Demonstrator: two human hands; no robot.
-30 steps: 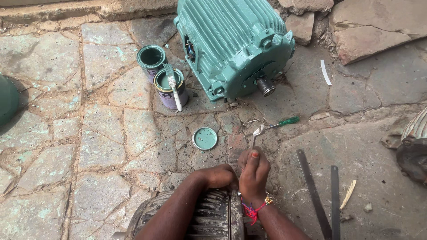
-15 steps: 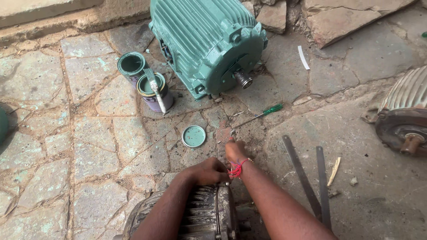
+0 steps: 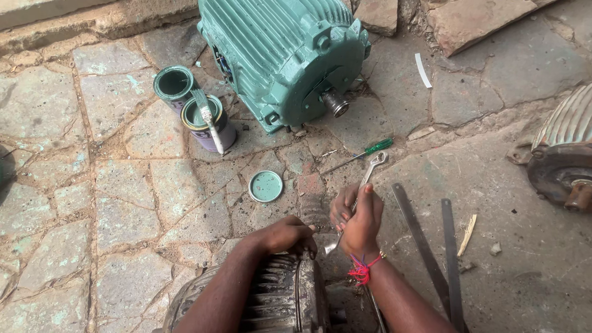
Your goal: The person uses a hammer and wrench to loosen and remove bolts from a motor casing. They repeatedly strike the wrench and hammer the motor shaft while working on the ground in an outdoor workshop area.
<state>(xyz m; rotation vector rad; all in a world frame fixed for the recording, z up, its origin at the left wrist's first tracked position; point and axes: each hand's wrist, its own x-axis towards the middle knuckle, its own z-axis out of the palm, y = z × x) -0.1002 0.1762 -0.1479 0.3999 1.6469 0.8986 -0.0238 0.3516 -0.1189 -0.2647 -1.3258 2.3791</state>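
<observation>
Grey ribbed metal up close: unpainted motor [image 3: 277, 299] at the near edge, bottom centre, fins running front to back. Left hand [image 3: 287, 234] clamped over its top at the far end, fingers curled down. Right hand [image 3: 361, 219] just to the right of that, closed round the shank of a spanner [image 3: 364, 185], red thread on the wrist. Spanner's long axis runs near-to-far with a lean to the right: open jaw end sticking out past the knuckles on the far side, other end poking down below the palm toward the motor's shaft end. So the tool lies in the right hand, and the left is the nearer one to the motor body, touching it.

Right of the hands, two flat metal strips [image 3: 431, 253] lying on the stone floor [image 3: 92, 185], roughly parallel. Left of the spanner, a round teal lid [image 3: 266, 185]. Bit farther, green-handled screwdriver [image 3: 364, 152] lying nearly crosswise to the spanner. Beyond that on the left, two paint tins [image 3: 191, 108], brush [image 3: 206, 117] resting across the nearer one. Farthest out, big teal painted motor [image 3: 283, 55], shaft pointing near-right. Another rusty motor [image 3: 564, 154] at the right edge.
</observation>
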